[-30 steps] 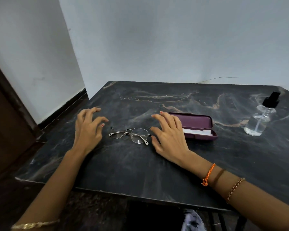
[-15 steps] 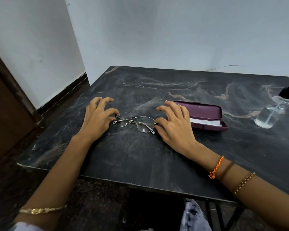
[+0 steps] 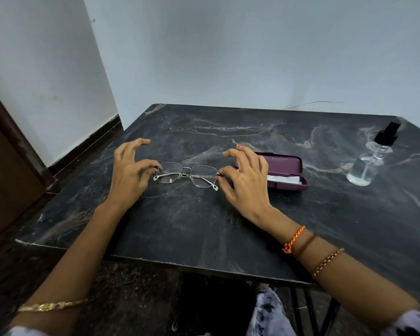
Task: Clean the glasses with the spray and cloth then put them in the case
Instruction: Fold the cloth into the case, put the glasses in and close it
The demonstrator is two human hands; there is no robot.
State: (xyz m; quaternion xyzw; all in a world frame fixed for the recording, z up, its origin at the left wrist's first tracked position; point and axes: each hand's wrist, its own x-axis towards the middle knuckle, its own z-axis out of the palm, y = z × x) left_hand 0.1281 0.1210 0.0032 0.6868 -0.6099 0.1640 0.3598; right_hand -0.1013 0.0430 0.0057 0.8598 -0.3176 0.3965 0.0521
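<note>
Surface point(image 3: 228, 224): dark marbled top with pale veins, set in a corner between two plain walls point(image 3: 228, 49). It carries every item listed below.

Case point(image 3: 280, 167): purple, hard-shelled, lying with its lid up, just behind and to the right of the right hand. A white folded piece lies inside it, probably the cloth point(image 3: 283, 178), though that is a judgement.

Spray bottle point(image 3: 367, 163): clear, with a black head, upright, well apart from the glasses on the far right of the surface. Untouched as it stands.

Left hand point(image 3: 129, 175): fingers curled, thumb and forefinger pinching the left corner of the frame; the other fingers are lifted clear.

Right hand point(image 3: 246, 180): the same pinch on the right corner of the frame, remaining fingers spread above the near end of the case.

Glasses point(image 3: 187, 174): thin metal frame, clear lenses, arms folded, held between the two hands at or just above the surface; which of the two cannot be told.

Progress, as judged: earliest stage. The glasses are only being taken up. Spraying, wiping and casing are all left to do.

Obstructions: none between glasses and bottle. The white piece fills the case floor and would need lifting out before the glasses go in.
</note>
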